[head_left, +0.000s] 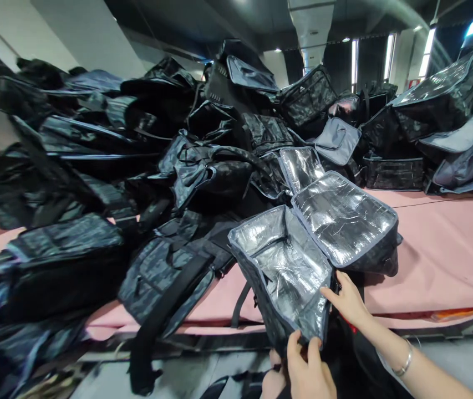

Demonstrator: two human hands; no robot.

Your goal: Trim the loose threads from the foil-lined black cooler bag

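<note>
A dark camouflage cooler bag (298,271) gapes in front of me, its silver foil lining showing. Its foil-lined lid (346,216) is folded back to the upper right, edged with grey binding. My left hand (309,368) grips the near end of the bag's rim, fingertips hooked over the edge. Farther up, on the right side of the same rim, my right hand (346,302) pinches the wall, thumb on the foil and fingers outside. A silver bracelet (405,357) circles my right wrist. The bag's underside is hidden.
A large heap of camouflage bags (219,149) covers the back and left of the table. Pink cloth (448,249) covers the tabletop, also visible at right. A backpack with a black strap (169,293) hangs over the front edge. More bags (456,133) are stacked back right.
</note>
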